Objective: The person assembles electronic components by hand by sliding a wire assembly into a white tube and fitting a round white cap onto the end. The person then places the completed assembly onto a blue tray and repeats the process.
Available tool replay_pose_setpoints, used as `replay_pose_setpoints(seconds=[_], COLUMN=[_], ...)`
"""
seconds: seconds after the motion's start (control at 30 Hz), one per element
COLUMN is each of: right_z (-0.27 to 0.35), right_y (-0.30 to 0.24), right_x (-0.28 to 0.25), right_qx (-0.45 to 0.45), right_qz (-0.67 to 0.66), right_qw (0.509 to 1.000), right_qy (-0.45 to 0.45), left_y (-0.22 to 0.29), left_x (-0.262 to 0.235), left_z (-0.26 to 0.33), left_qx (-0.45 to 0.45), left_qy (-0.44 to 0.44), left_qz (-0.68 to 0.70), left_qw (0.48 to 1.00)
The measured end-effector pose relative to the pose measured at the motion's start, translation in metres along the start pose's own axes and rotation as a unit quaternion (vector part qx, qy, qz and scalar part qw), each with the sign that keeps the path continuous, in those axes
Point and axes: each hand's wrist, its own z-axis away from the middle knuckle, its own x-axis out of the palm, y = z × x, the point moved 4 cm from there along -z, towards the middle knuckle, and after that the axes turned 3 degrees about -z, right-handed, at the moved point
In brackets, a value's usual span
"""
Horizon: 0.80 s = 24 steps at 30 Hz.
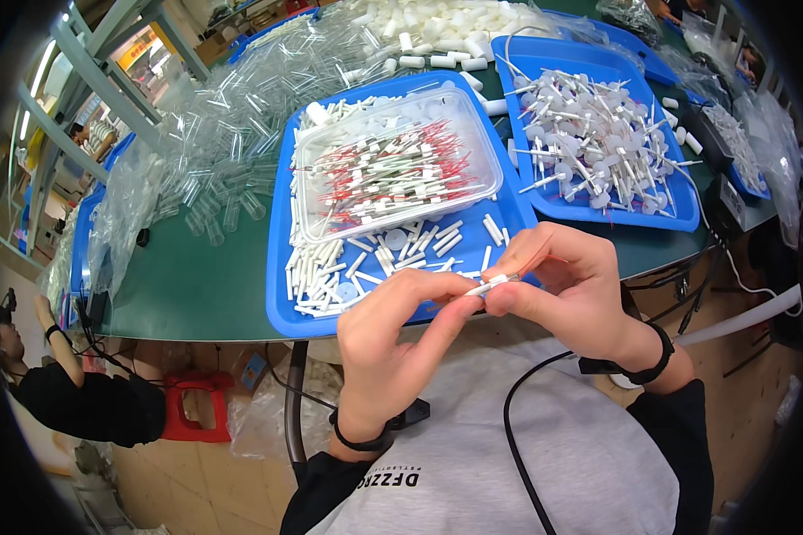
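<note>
My left hand (397,343) and my right hand (573,287) meet just in front of the table edge, both pinching a small white tube (491,283) between thumbs and fingertips. Right behind them lies a blue tray (281,308) strewn with loose white tubes and round discs. On that tray rests a clear plastic box (393,169) filled with white pieces that have red wire ends.
A second blue tray (678,214) at the right holds white stick-and-disc parts. Clear plastic tubes (232,116) are heaped at the back left, white caps (437,27) at the back. The green table (196,285) carries all. Another person (71,392) sits low at the left.
</note>
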Motion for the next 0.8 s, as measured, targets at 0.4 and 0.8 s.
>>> replay_pose_setpoints(seconds=[0.4,0.8], right_z=[0.000,0.000], right_y=[-0.004,-0.005], right_x=[-0.001,0.000], right_qx=[-0.010,-0.025], right_qz=[0.045,0.080], right_qw=[0.999,0.996], right_qy=[0.021,0.011], left_y=[-0.025,-0.022], left_x=[-0.053,-0.050], left_z=[0.004,0.002], left_qx=[-0.070,-0.085], left_qy=[-0.025,-0.101], left_qz=[-0.400,-0.381], left_qw=[0.913,0.915])
